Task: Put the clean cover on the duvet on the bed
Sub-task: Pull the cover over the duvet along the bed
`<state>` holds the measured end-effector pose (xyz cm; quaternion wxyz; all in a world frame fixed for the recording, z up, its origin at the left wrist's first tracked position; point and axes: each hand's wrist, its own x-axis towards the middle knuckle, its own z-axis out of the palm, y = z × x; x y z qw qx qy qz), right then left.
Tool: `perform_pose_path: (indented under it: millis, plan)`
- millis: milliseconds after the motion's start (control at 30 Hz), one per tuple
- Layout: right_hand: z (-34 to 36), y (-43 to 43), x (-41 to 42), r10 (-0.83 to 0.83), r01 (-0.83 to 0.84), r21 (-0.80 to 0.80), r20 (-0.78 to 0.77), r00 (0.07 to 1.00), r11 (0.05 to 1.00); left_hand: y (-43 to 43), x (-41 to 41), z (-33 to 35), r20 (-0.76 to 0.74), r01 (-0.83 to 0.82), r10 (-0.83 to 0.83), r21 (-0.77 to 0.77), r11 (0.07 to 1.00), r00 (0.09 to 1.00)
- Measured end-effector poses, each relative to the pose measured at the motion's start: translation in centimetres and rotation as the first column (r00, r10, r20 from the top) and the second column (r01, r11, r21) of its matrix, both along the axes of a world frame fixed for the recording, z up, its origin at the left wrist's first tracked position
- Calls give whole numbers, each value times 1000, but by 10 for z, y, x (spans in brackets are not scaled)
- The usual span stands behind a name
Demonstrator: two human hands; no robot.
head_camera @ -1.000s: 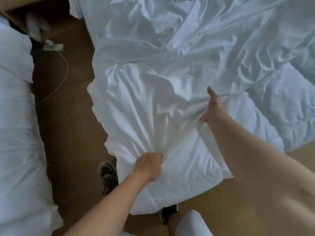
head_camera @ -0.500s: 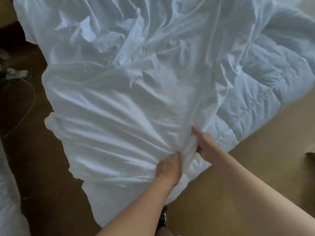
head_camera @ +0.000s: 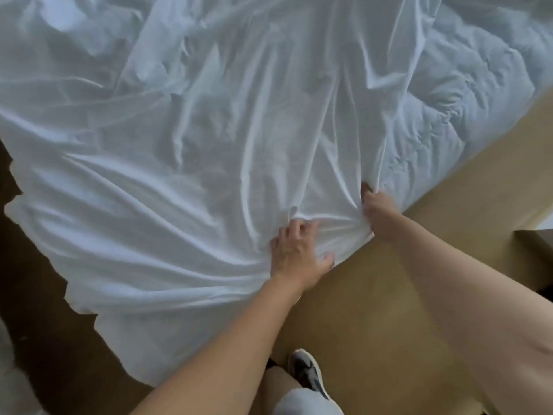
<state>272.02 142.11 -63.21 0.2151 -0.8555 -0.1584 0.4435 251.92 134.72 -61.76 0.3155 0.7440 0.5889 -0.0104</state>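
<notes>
The cover (head_camera: 209, 160) lies crumpled over the duvet (head_camera: 466, 94) from 9 o'clock across to 12, leaving bare quilting only at 2 o'clock. Its near corner hangs over the floor (head_camera: 374, 310), where both your hands meet at the middle of the view. That looks like a way to pin the corner of the filling inside the corner of the cloth while you draw it on.

Your left hand (head_camera: 294, 259) sits on top, its fingers bent into the bunched cover and its thumb splayed toward 4 o'clock. Your right hand (head_camera: 378, 214), just beside it at 1 o'clock, pinches a fold at the cover's edge. The two hands are close but not touching. Your shoe (head_camera: 308, 371) shows at 6 o'clock.
</notes>
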Motion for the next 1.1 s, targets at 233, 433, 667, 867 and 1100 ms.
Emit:
perform_pose_path:
  millis: [233,433,667,867,1100]
  plan:
    - [6,14,24,-69,88,39,-358,931,995,60,82,-11,-25,35,-37,-82,996,999]
    - [13,107,100,-23,293,189,-805,593,937,142,160,-37,-131,22,-46,-175,984,990]
    - [28,296,220,-42,366,188,-843,537,911,264,276,-35,3,-236,239,-129,963,971]
    - [18,423,325,8,141,360,-382,924,922,407,373,-27,101,-472,470,1,881,877]
    - [-23,476,366,323,-257,263,-254,912,930,510,400,-55,14,-261,276,-278,924,961]
